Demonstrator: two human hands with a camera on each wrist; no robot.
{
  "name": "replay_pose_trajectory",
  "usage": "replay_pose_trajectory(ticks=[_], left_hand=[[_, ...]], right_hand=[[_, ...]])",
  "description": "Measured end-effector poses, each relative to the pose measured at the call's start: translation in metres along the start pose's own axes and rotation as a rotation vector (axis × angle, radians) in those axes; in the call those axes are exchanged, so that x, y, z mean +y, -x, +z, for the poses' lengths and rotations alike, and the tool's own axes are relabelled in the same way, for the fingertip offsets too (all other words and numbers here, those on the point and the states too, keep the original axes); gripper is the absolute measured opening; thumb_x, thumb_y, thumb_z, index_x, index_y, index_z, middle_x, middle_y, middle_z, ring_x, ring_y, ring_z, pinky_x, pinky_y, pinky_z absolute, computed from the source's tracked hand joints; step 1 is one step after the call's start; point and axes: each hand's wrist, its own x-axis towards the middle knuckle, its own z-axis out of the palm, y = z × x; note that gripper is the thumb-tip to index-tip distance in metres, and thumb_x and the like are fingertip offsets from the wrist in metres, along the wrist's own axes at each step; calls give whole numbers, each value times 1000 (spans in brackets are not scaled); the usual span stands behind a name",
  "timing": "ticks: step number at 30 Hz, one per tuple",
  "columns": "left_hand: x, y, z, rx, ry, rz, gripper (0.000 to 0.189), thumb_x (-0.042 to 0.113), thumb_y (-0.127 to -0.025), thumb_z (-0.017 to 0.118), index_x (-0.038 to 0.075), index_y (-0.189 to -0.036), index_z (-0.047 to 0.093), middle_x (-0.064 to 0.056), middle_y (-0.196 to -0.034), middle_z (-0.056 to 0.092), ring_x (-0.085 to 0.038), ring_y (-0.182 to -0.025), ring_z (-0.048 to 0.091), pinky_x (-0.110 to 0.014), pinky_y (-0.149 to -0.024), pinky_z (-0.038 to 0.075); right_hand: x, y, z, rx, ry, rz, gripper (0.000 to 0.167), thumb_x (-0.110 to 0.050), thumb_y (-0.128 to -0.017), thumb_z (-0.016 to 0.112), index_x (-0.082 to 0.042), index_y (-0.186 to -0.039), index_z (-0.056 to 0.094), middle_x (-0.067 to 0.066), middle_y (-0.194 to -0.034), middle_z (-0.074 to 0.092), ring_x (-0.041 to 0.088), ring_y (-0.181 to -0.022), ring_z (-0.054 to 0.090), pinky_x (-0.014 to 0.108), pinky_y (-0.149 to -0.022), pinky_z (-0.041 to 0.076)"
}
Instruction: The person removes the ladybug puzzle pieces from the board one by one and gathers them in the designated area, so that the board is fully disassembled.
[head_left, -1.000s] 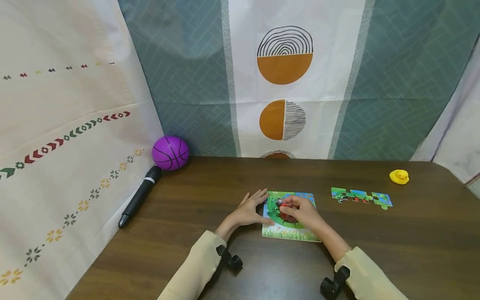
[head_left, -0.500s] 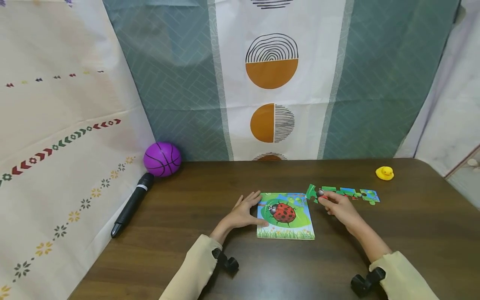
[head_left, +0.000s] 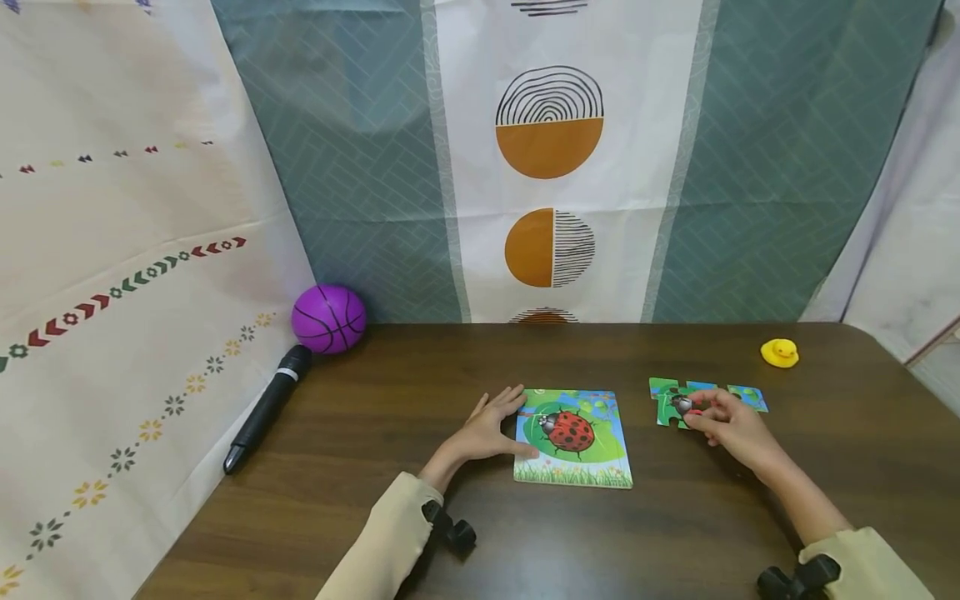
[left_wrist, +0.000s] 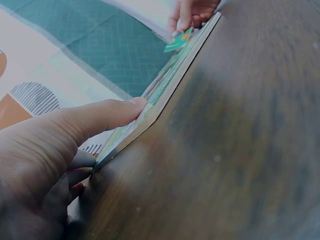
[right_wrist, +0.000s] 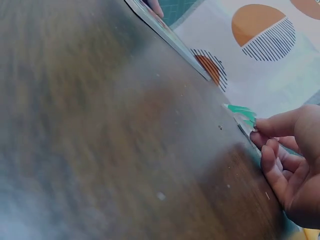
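Note:
A square puzzle board (head_left: 600,454) with a ladybug picture lies flat on the table. My left hand (head_left: 480,433) rests at its left edge, fingers spread and the thumb (left_wrist: 117,112) lying on the board's top. Right of the board, my right hand (head_left: 738,433) pinches a green puzzle piece (head_left: 667,410) that shows the ladybug's head. This piece is just in front of a row of other puzzle pieces (head_left: 752,397), partly hidden by the piece and the hand. In the right wrist view, thumb and fingers hold the green piece (right_wrist: 240,111) close to the tabletop.
A yellow rubber duck (head_left: 780,353) sits at the back right of the brown table (head_left: 420,375). At the left edge lie a purple ball (head_left: 328,320) and a black microphone (head_left: 266,408). Patterned cloths (head_left: 367,167) hang behind and on the left.
My right hand has carried the ladybug-head piece from over the board rightward to the row of pieces, uncovering the ladybug picture. The left hand has stayed at the board's left edge.

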Motion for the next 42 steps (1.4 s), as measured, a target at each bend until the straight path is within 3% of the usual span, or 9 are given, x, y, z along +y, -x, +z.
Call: replay_pose_trajectory(ticks=[8,20,28,35,42], left_hand=[[0,0,-1,-6,-17,-15,93,34,-80,79,8,-154,29,-10,-164,18,-31,-154,9,-59,-122,-3],[-1,0,0,-9,-31,-17,93,35,-81,79,9,-154,29,-9,-165,18,-31,-154,9,-58,-123,-2],[-1,-1,-1,-8,-28,-14,92,34,-81,79,7,-154,29,-9,-164,18,-31,-154,10,-59,-122,-2],[0,-1,-1,-5,-32,-11,92,34,-80,79,7,-154,30,-9,-164,19,-31,-154,10,-59,-122,-2],[-1,-1,0,-5,-39,-14,92,35,-80,79,8,-154,30,-9,-164,19,-31,-154,10,-58,-123,-2]], right_hand=[[2,-5,1,8,98,-20,49,-31,-96,62,4,-128,53,8,-89,69,6,-67,55,23,-60,50],[3,-7,2,-10,100,-19,50,-35,-97,60,2,-130,55,-1,-76,62,9,-58,47,25,-54,42],[2,-7,2,8,110,-42,45,-32,-97,60,3,-125,60,-1,-77,62,7,-57,49,23,-53,44],[2,-6,3,35,106,-10,40,-32,-97,61,4,-114,64,-4,-74,61,6,-59,51,23,-55,49],[-1,-5,3,20,109,9,36,-26,-96,62,6,-112,64,-2,-71,58,7,-56,50,23,-52,46]])
